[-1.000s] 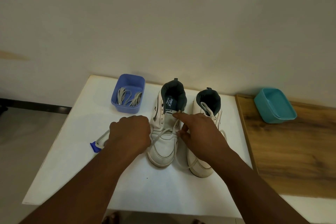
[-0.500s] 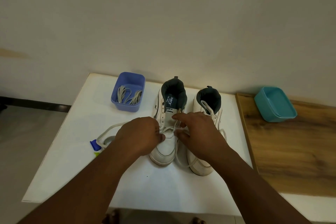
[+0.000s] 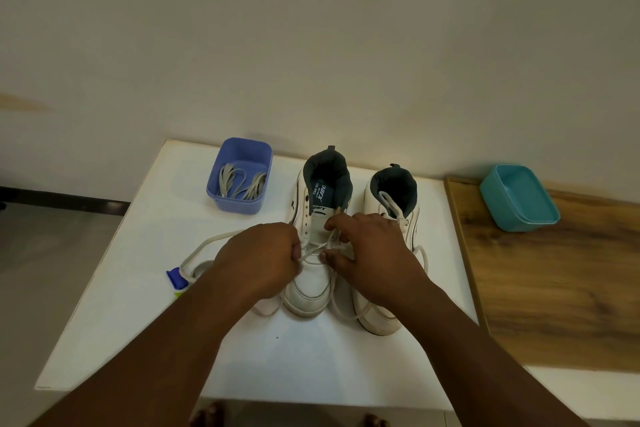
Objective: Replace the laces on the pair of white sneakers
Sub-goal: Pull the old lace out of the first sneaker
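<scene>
While both hands work over the left white high-top sneaker (image 3: 313,253), standing toe-near at the middle of the white table (image 3: 138,288), its flat white lace (image 3: 313,248) crosses the lower eyelets. Left hand (image 3: 258,258): fingers curled, pinching the lace at the shoe's left side; slack loops out left toward a blue-capped item (image 3: 177,279), partly hidden. Right hand (image 3: 372,253): thumb and forefinger nip the lace by the tongue.

Judgement: lace is soft, limp, light and will not push through an eyelet, so hold close behind the stiff tip. Shoe is light and may slide; steady the upper.

Right sneaker (image 3: 391,253) is still laced. Grey flat laces (image 3: 240,182) lie in the purple plastic tub (image 3: 239,149), far left. Teal tub (image 3: 519,198) sits on the wooden top, far right.
</scene>
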A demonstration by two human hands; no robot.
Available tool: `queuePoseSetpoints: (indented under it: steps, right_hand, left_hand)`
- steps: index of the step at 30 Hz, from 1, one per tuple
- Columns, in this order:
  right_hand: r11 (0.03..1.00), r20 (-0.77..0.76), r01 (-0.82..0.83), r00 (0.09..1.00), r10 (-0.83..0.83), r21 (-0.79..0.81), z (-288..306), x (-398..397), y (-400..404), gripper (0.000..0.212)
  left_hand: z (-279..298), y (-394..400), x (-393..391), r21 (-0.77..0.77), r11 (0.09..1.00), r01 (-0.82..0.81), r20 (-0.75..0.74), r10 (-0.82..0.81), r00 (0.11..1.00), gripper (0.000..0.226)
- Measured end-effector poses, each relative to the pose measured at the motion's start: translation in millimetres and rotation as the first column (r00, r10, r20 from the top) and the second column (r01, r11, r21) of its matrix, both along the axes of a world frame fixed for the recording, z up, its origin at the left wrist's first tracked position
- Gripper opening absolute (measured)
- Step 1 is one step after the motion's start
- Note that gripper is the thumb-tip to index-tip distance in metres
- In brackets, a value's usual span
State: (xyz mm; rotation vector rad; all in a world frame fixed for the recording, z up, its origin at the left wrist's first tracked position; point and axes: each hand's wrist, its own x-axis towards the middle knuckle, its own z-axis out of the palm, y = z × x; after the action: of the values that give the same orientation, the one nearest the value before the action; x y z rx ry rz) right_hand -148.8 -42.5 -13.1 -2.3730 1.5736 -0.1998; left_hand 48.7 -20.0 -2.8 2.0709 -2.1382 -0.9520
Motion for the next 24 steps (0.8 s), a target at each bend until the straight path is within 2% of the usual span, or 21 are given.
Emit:
queuePoseSetpoints:
  steps: [4,7,12,16,19,21,24]
  right_hand:
    - [1.0,-0.01,0.006,1.0,-0.006,0.017,1.1,1.7,-0.6,0.046]
    - [0.999,-0.005,0.013,1.0,-0.012,0.032,2.2,2.0,0.2,0.044]
    - [1.0,0.024,0.005,1.0,-0.006,0.023,4.8,-0.3,0.0,0.031]
    - [1.0,0.061,0.002,0.998,-0.002,0.008,7.2,-1.1,0.6,0.022]
    - [1.0,0.07,0.009,0.997,-0.007,-0.018,6.3,-1.0,1.3,0.016]
    - [0.999,0.056,0.018,0.998,-0.016,-0.029,5.4,0.3,1.7,0.019]
    - [0.996,0.057,0.066,0.996,-0.062,-0.054,6.8,7.0,5.9,0.026]
  left_hand:
    - [3.2,5.9,2.7,0.239,0.957,0.162,0.122,-0.195,0.973,0.02]
    - [1.4,6.5,4.4,0.291,0.937,0.194,0.195,-0.256,0.947,0.022]
    - [-1.1,4.2,12.0,0.196,0.972,0.129,0.195,-0.168,0.966,0.023]
    - [0.4,3.0,9.7,0.154,0.987,0.052,0.11,-0.07,0.991,0.045]
    - [0.0,-0.7,6.6,0.115,0.993,-0.029,0.076,0.021,0.997,0.047]
    - [-2.1,-2.6,5.5,0.001,0.991,-0.134,0.024,0.134,0.991,0.036]
    - [-7.4,-8.3,2.7,-0.23,0.932,-0.281,-0.097,0.266,0.959,0.024]
